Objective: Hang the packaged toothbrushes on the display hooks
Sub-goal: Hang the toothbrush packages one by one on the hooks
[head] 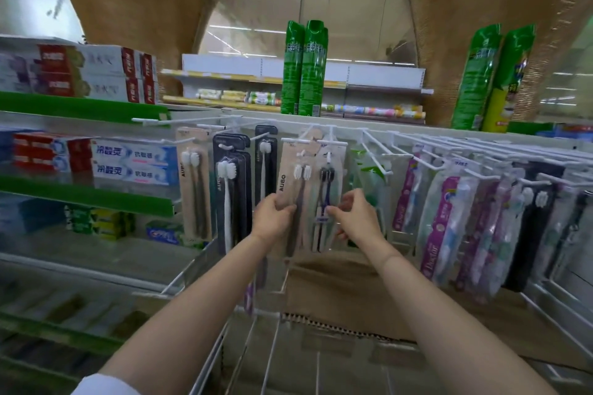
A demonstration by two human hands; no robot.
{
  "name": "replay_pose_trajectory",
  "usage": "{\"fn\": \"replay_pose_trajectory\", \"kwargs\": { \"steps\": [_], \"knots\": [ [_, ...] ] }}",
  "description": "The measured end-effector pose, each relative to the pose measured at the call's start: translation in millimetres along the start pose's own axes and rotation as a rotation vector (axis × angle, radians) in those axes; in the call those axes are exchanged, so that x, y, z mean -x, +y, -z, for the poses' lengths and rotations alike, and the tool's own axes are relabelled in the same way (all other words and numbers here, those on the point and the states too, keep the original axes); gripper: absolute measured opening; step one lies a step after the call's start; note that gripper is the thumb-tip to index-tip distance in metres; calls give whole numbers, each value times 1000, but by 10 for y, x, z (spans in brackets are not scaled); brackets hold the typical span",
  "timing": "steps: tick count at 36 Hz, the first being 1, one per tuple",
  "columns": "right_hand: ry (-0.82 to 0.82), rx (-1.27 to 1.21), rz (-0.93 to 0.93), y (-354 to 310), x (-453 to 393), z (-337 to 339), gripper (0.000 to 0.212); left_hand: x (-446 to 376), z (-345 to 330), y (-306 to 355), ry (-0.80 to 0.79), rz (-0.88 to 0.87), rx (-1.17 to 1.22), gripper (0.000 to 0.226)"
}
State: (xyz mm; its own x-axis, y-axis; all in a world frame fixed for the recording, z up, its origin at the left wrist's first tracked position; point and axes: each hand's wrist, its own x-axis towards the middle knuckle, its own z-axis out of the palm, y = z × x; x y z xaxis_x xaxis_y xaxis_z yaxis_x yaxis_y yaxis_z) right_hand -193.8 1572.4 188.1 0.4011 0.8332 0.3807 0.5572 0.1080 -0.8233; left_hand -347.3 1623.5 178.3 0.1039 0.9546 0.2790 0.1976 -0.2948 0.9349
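Gripping beige toothbrush pack (290, 189) w/ left hand (272, 215) at its left edge; right hand (356, 215) pinches clear pack (324, 199) beside it, both on white hooks (308, 140).

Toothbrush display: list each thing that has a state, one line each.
Left hand: grips the beige pack's lower left edge.
Right hand: pinches the clear pack's middle.
Beige pack: hanging on a hook, held.
Clear pack: hanging on a hook, held.
Black packs: hanging, untouched.
Purple packs: hanging in a crowded row, tilted.
Hook: bare along its front.
Spray cans: upright on the top shelf.
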Motion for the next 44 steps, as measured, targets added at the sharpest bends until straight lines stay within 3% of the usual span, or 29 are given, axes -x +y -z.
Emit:
{"fn": "replay_pose_trajectory", "kwargs": {
  "steps": [6, 12, 15, 19, 27, 29, 33, 41, 44],
  "knots": [
    [11, 0, -15, -19, -9, -44, 46, -45, 116, -31, 124, -11, -23, 14],
    [-11, 32, -86, -95, -57, -98, 20, -48, 153, -31, 156, -7, -76, 8],
    [64, 104, -87, -85, -80, -74, 28, -48, 159, -33, 128, -1, -76, 8],
    [166, 316, -40, -54, -63, 53, 18, -50, 179, -35, 99, -13, -61, 9],
    [145, 382, -23, -98, 17, 224, 16, -169, 169, -107, 25, 178, 222, 21],
    [133, 371, -31, -100, 35, 219, 17, -180, 104, -112, -31, 208, 250, 12],
    [121, 330, -45, -68, 26, 211, 22, -235, -28, -22, -166, 158, 173, 36],
    [104, 340, -50, -52, -18, 219, 33, -441, -115, 63, -59, -50, -60, 8],
    [94, 338, -48, -69, -13, 199, 31, -490, -73, 45, 18, -88, -83, 36]
  ]
}}
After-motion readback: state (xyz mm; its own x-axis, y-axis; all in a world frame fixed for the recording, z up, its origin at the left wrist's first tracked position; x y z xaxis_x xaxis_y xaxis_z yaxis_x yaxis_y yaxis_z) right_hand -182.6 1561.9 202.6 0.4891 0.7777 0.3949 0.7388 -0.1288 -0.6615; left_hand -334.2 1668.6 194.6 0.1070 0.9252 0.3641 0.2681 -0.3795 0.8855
